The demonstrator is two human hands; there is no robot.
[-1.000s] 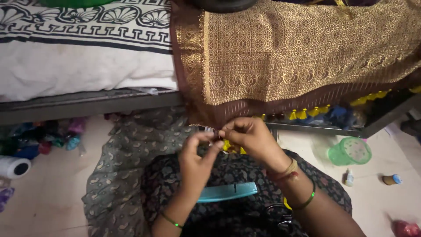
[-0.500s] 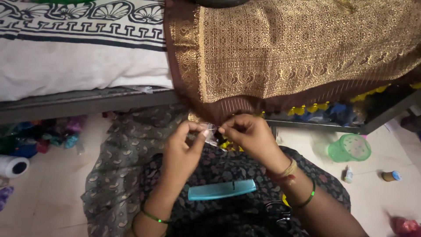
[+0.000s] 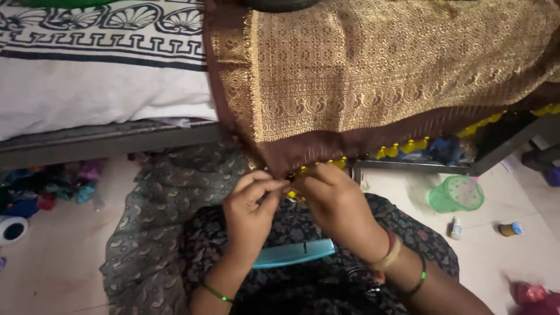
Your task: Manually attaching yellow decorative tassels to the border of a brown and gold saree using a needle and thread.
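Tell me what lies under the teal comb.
The teal comb rests on dark patterned cloth over the person's lap. The left hand covers its left end; whatever lies beneath that cloth is hidden.

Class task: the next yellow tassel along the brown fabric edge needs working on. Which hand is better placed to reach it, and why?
Probably the right hand. It sits on the side where the row of yellow tassels runs along the brown fabric edge. The left hand pinches that edge further from them.

Two bare hands, the left hand [image 3: 249,205] and the right hand [image 3: 332,201], meet at six o'clock. One flat teal plastic comb [image 3: 294,255] lies below them. One round green plastic cup [image 3: 456,193] sits at three o'clock. One brown-and-gold patterned woven cloth [image 3: 373,76] hangs at twelve o'clock.
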